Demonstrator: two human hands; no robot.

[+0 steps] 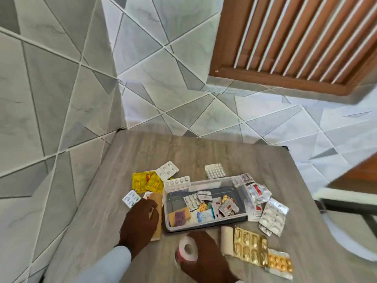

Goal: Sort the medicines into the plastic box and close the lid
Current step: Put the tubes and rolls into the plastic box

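Note:
A clear plastic box stands open on the wooden table, holding several blister packs and sachets. My left hand rests on a brown cardboard packet just left of the box, fingers curled over it. My right hand grips a white roll of tape in front of the box. Yellow sachets and silver blister packs lie to the left and behind. More silver packs lie to the right. A gold blister strip and a beige bandage roll lie at front right.
The grey wooden table sits in a corner of tiled walls. An orange pill strip lies near the front right edge. A square white blister pack lies behind the box. A chair stands to the right.

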